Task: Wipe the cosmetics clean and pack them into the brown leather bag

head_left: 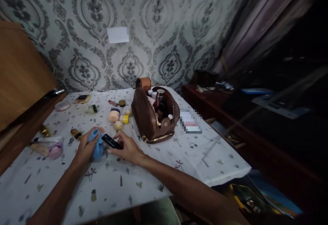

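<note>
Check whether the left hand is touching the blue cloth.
Touching: in the head view, the left hand grips the blue cloth, fingers curled over its top.

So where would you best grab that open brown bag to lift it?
Probably low on the brown bag, by its two long sides, coming down from above. Its top gapes open with bottles standing inside, so holding it level by the walls should keep them upright.

The cloth [96, 146] is blue, the case [112, 142] black. At their two o'clock the bag [150, 119] is brown with gold trim; at twelve, a yellow jar [125, 118]. The tablecloth [179, 156] is white with small scattered leaf prints. The wallpaper [159, 30] is grey damask on pale ground.
</note>
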Available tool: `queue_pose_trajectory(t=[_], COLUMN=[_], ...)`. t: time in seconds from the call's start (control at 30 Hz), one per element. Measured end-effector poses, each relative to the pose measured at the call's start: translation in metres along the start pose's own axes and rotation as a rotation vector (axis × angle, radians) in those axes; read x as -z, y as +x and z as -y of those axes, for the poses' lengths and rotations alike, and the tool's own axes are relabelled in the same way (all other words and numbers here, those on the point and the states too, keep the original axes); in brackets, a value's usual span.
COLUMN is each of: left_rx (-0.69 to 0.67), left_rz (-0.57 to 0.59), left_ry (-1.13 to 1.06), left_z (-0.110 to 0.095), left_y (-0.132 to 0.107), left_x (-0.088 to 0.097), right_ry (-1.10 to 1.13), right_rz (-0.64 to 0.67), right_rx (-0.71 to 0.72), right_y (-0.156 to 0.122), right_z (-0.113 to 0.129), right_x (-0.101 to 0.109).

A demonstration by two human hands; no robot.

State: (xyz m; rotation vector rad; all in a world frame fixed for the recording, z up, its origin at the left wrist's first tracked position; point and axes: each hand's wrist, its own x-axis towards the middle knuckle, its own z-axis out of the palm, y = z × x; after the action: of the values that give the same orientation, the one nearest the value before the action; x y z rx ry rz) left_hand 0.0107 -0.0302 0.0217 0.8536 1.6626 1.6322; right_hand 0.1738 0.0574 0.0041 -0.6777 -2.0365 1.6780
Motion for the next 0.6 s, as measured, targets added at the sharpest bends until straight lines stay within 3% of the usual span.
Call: queue_pose_trajectory(t=[0.1,0.27,0.37,0.5,0.6], left_rx=[0.003,0.090,0.111,0.168,0.264], left_rz=[0.040,0.059,0.022,0.015,0.089], left_ry=[0.027,-0.034,-0.096,-0.211,-0.252], left_z=[0.001,-0.009,-0.012,-0.007,-0.003], left_y=[0.001,-0.001,-0.003,-0.007,-0.011], left_x=[0.002,0.001,-0.001,-0.007,-0.014], right_ry=[-0.115,0.458,0.658,0.738,0.761], right_rz=[-0.021,0.271,0.373,0.358,0.286], right_rx=[0.049,-0.106,-0.152,-0.174,-0.169], right_y=[-0.005,-0.002,0.000,0.001,0.005], right_z=[0.000,-0.002,-0.002,-0.007,-0.015], right_x=[-0.001,-0.003,-0.002,-0.005,-0.009])
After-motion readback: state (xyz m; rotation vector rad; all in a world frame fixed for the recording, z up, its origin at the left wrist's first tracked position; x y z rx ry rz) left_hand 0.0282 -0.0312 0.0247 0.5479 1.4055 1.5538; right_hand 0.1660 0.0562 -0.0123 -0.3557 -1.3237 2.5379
